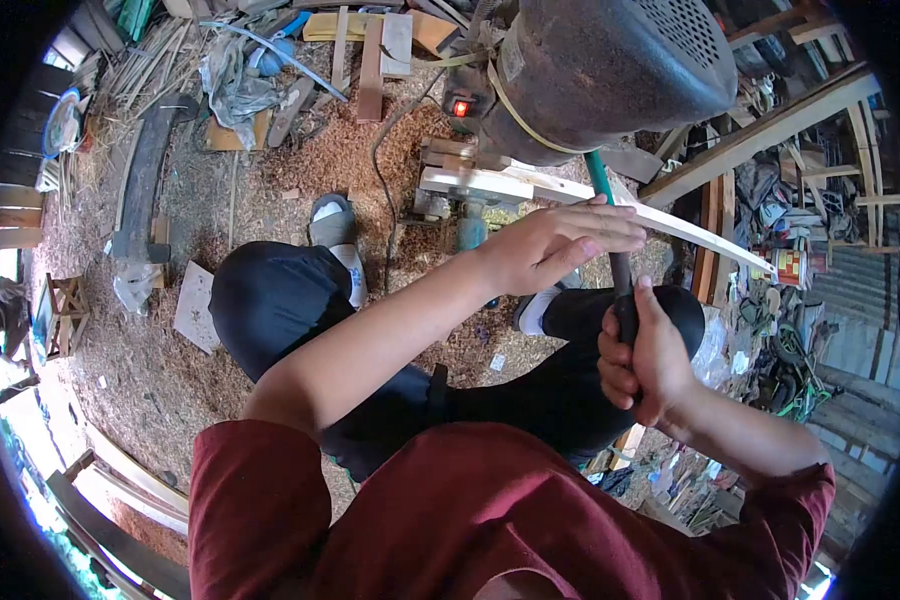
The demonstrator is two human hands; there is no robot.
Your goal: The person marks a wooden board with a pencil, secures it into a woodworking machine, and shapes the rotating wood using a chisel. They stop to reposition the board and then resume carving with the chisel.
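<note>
My right hand [642,350] is wrapped round the dark handle [625,315] of a long rod-like tool, its thumb lying up along the handle. Beyond the grip the tool runs away from me and turns green [598,175] toward its far end, which passes behind the big dark motor housing [610,75]. My left hand [560,245] lies across the tool's shaft with fingers stretched out flat and thumb apart. The kind of tool I cannot tell. Just past my hands is a machine with wooden beams [480,182] and a blue-green part [471,232].
A red-lit switch [461,107] sits beside the motor, with a black cable [378,165] running over shavings. A long pale wooden bar [700,235] extends right toward a paint can [790,268]. Wood scraps and a plastic bag [232,95] lie at the upper left.
</note>
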